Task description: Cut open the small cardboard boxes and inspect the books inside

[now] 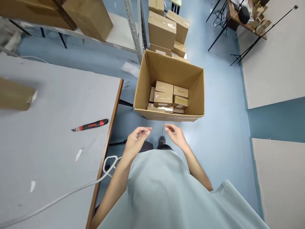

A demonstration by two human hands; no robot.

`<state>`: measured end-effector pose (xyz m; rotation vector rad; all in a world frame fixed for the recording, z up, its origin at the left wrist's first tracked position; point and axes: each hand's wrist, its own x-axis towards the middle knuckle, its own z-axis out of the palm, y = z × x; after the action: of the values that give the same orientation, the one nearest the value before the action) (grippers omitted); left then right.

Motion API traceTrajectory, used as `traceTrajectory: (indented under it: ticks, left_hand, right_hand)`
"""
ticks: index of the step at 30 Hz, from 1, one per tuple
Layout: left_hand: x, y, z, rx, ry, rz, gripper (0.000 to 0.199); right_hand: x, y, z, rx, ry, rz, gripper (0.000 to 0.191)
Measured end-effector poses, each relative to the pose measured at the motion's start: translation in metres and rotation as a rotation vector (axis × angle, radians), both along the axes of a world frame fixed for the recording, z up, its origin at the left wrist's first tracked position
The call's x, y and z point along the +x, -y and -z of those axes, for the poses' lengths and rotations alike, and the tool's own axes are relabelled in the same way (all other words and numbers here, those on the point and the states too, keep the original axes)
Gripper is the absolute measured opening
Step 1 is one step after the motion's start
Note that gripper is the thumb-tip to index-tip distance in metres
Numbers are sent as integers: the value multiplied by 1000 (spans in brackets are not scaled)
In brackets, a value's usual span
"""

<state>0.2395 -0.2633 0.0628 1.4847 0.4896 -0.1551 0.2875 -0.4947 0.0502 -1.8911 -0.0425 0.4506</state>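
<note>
My left hand (137, 140) is held in the air in front of my body, just right of the table edge, fingers apart from the thumb and nothing held. Level with it, my right hand (175, 135) hovers with curved fingers, also holding nothing. Just beyond both hands stands a large open cardboard box (176, 65); neither hand touches it. Several small taped boxes (164, 92) lie inside it. On the table to the left is a red and black utility knife (91, 125).
The grey table (59, 105) fills the left side, with a white cable (66, 194) across it and a carton (15, 94) at its far left. Stacked cartons (162, 30) and a metal shelf post (133, 28) stand behind the box. A wooden table (234, 14) is at the back right.
</note>
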Motion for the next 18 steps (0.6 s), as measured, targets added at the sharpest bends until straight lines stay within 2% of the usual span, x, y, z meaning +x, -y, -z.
traceTrajectory:
  ticks: [4, 7, 13, 16, 18]
  left_hand:
    - [48, 6, 13, -26, -28, 96, 54]
    - [84, 0, 31, -67, -92, 126, 53]
    - [158, -19, 82, -67, -146, 220, 51]
    - [185, -27, 111, 21, -164, 301, 44]
    - [199, -31, 131, 133, -191, 366, 37]
  right_hand:
    - [51, 11, 17, -63, -56, 26, 31]
    - [76, 19, 33, -90, -98, 104, 32]
    - [100, 34, 59, -204, -208, 285, 36]
    - [116, 37, 71, -256, -267, 307, 36]
    - [131, 36, 82, -269, -297, 284, 34]
